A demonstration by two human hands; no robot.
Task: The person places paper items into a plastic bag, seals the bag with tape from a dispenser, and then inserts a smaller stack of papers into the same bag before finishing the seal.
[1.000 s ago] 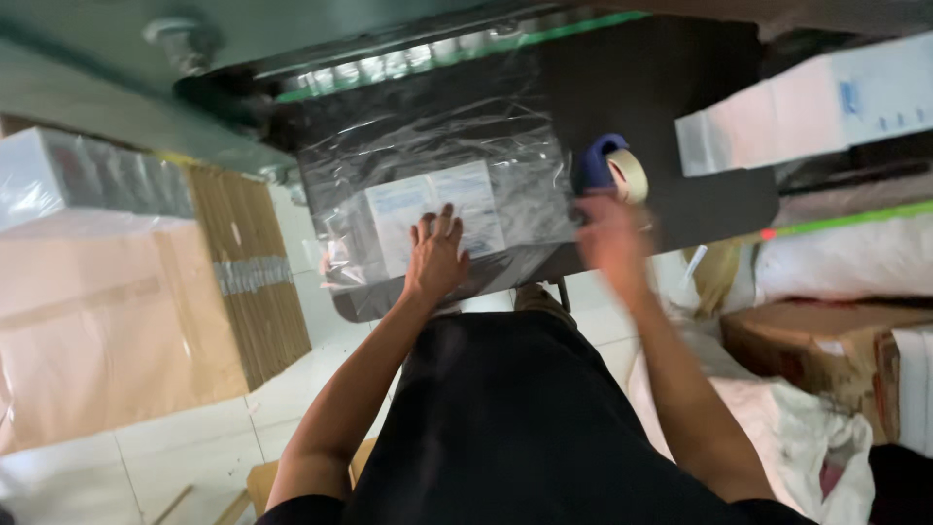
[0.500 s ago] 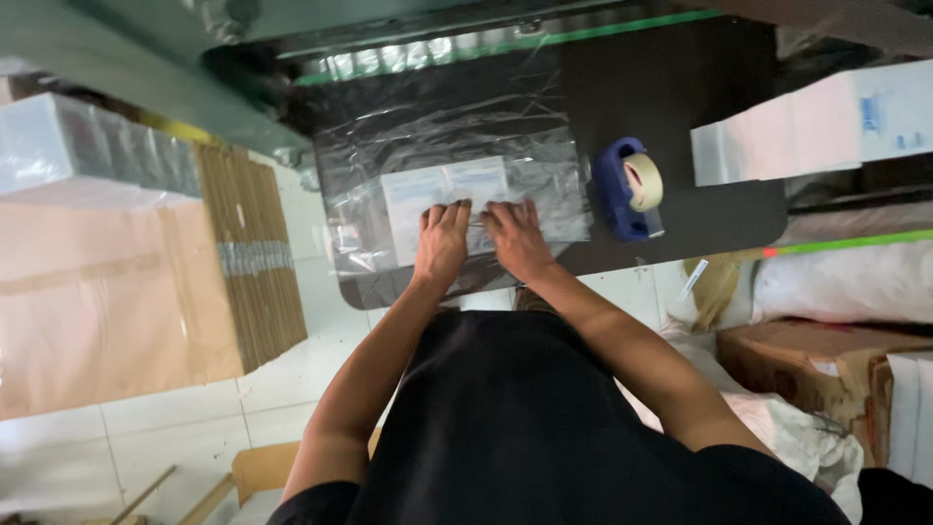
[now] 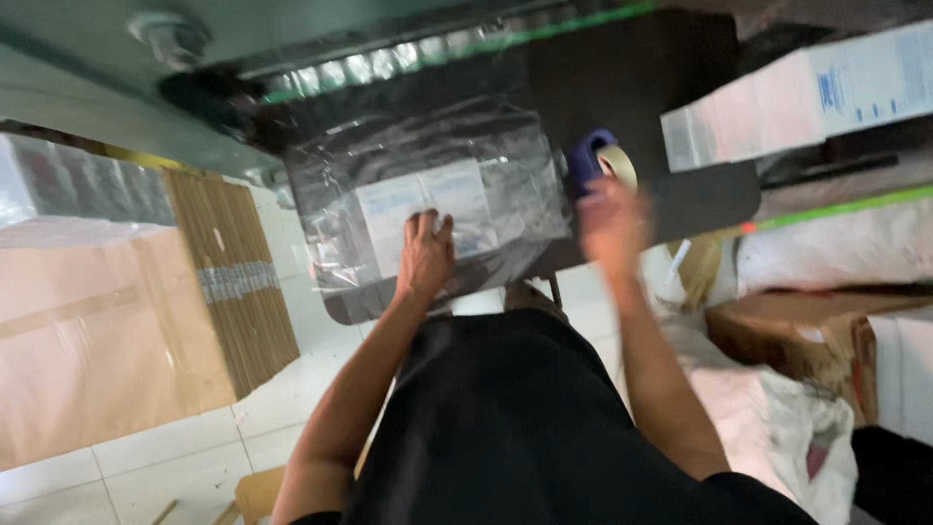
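A cramped packing room, stacked with flattened cardboard and a brown carton, framed a small dark counter where a clear plastic bag lay spread, a white paper slip showing through it. The bag looked light, limp and slippery, likely to slide or crumple unless pinned flat; its near edge seemed the sensible place to take hold. The person's left hand rested flat on the bag's near edge, fingers together and pressing down on the slip. The right hand, blurred, hovered just right of the bag, touching or nearly touching a blue tape dispenser with its tan roll; whether its fingers had closed on anything could not be told. White packages stood farther right of the bag.
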